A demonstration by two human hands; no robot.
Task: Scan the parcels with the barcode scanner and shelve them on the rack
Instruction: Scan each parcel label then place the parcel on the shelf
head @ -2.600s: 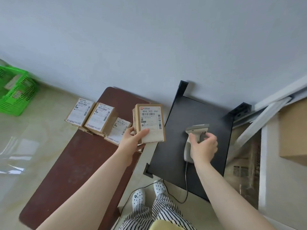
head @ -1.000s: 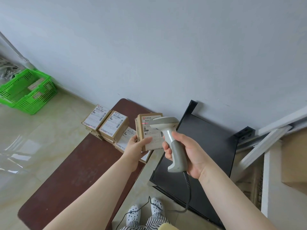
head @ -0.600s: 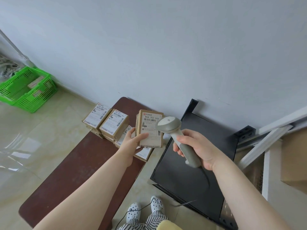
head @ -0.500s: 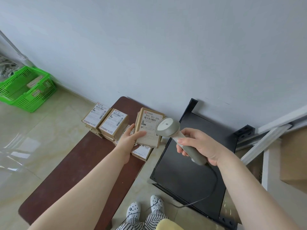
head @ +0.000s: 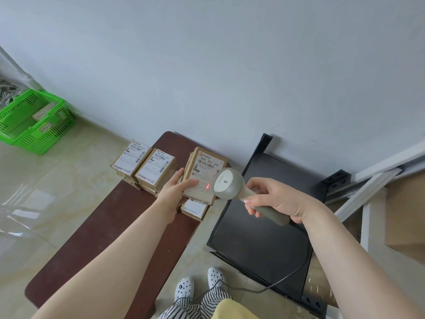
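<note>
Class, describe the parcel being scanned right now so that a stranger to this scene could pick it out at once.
Find the dark brown table against the wall. At its far right end, the left hand holds one parcel up. Unlike the flat boxes beside it, its label reads 866 303 666 and carries a red scanner dot.

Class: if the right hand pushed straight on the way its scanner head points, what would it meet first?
Probably the parcel held by the left hand; the scanner in the right hand throws red light on its label.
</note>
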